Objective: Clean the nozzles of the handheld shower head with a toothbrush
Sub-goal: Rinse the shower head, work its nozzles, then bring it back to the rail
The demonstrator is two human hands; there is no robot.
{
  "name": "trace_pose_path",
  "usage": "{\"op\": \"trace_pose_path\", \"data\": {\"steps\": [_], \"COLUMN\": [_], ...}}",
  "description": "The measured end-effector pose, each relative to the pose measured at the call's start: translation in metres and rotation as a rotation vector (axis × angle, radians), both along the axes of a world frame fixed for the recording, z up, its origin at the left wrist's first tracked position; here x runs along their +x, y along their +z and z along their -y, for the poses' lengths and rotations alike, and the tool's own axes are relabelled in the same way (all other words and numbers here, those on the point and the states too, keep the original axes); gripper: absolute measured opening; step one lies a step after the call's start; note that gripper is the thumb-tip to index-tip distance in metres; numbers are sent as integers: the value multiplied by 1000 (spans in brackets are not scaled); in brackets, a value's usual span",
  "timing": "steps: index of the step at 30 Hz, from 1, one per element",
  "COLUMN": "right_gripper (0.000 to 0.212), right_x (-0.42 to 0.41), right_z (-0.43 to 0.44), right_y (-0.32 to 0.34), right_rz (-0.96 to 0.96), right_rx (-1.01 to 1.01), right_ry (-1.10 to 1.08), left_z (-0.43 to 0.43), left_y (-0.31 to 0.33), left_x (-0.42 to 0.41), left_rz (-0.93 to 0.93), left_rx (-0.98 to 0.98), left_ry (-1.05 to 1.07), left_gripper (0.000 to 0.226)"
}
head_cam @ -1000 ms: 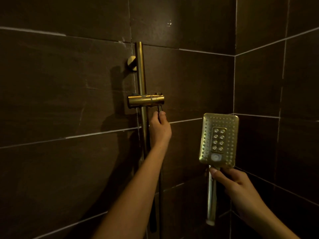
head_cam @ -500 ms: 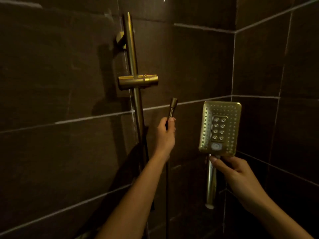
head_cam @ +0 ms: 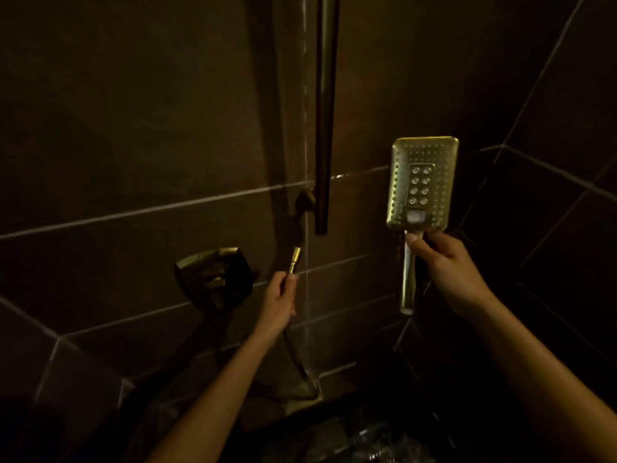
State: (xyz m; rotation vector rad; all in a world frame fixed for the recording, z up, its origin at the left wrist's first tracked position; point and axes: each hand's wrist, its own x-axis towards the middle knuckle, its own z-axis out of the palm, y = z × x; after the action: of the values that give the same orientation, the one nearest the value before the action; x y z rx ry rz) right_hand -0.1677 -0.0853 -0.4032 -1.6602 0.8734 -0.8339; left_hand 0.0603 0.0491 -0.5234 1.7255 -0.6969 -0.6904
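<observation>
Shower head (head_cam: pixel 422 182) stands upright at right, nozzle face toward the viewer, the right hand (head_cam: pixel 447 265) gripping its handle (head_cam: pixel 408 285). The left hand (head_cam: pixel 278 302) pinches the loose hose (head_cam: pixel 295 259) end near the rail (head_cam: pixel 325 111). Best lower the hose gently, freeing that hand for a toothbrush; none shows.

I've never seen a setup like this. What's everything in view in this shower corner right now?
shower head: one, gold, held up right of the rail, nozzles facing the camera
hose end: one, gold, sticking up from the left hand
slide rail: one, dark, upright on the wall
rail bracket: one, gold, at the rail's foot
wall tap: one, gold, on the wall left of the hose end
wall tiles: many, dark brown, pale grout
left hand: one, grips the hose end
right hand: one, grips the shower head's handle
</observation>
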Motion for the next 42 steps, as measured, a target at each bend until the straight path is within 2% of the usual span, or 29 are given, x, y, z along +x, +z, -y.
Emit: {"op": "trace_pose_path", "data": {"steps": [8,13,18,36,42], "right_gripper": [20,20,23,26,25], "right_x": [38,59,70,82,81], "right_z": [-38,-62,-75,-91,-99], "right_y": [-97,-136,-154,-163,-166], "right_rz": [14,15,20,-27,-3], "right_rx": [280,449,549,580,602], "right_ry": [-16,-2,-21,-24,-23], "left_z": [-65,-75,-72,-60,-68], "left_y": [-77,-99,-119,-127,-120], "left_x": [59,92,116,153,157], "left_rz": [122,307,354,264,308], "left_rx": [233,384,418,526,584], "left_ry": [40,10,-25,-33,-90], "left_gripper": [17,17,22,26,23]}}
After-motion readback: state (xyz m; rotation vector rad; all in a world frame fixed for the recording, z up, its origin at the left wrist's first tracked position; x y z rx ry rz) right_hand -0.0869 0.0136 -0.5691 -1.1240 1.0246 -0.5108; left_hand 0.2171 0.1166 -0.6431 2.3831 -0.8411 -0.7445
